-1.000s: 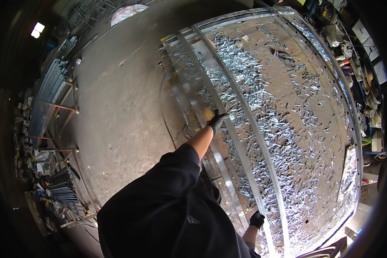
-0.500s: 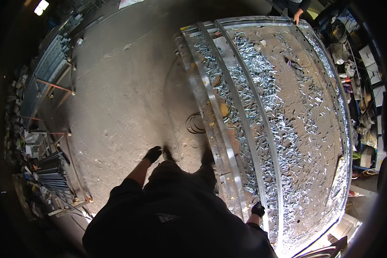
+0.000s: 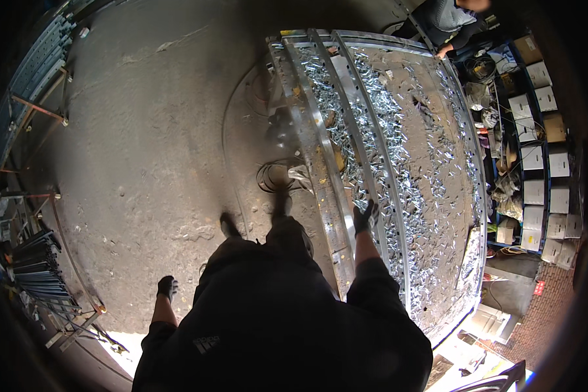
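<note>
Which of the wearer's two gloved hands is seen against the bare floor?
The left hand, against the grey floor; the right hand, fingers spread, instead shows against the table strewn with metal pieces.

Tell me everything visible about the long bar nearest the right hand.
The bar is long, narrow and grey, metallic in look. It lies along the table among scattered shiny pieces, its far end at the table's far edge. A second bar runs beside it, apart. The right hand is close by; contact is unclear. Its near end cannot be made out.
</note>
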`<state>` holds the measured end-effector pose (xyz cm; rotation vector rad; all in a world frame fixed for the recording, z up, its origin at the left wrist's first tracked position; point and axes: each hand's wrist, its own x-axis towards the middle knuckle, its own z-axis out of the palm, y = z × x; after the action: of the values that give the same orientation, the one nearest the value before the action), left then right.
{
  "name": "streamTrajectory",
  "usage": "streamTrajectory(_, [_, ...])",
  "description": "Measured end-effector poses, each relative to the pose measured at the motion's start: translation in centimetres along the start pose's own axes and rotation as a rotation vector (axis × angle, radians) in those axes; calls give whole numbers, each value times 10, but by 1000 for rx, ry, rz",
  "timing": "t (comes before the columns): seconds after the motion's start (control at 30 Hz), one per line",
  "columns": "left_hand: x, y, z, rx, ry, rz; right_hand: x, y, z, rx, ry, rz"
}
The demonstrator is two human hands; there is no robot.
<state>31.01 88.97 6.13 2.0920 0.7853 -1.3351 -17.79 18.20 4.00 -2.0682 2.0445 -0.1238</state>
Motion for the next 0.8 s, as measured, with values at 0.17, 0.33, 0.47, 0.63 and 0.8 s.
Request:
streamTrajectory(0.17, [-2,65,56,-191,-72,422,119,-121,-2,269,-126,-102])
streamTrajectory(0.33, [-51,84,107,-279,78,537,243,-174,63,448,-321,-110])
streamTrajectory(0.47, [-88,37,162,-420,110,159,282,-175,86,442,-364,-196])
streamTrajectory(0.63, [-125,-11,231,-231,-7,-124,269,-158,69,283,-399,-211])
streamTrajectory(0.8, [-141,-4,258,-396,-10,-133,258,-183,43,431,-453,-103])
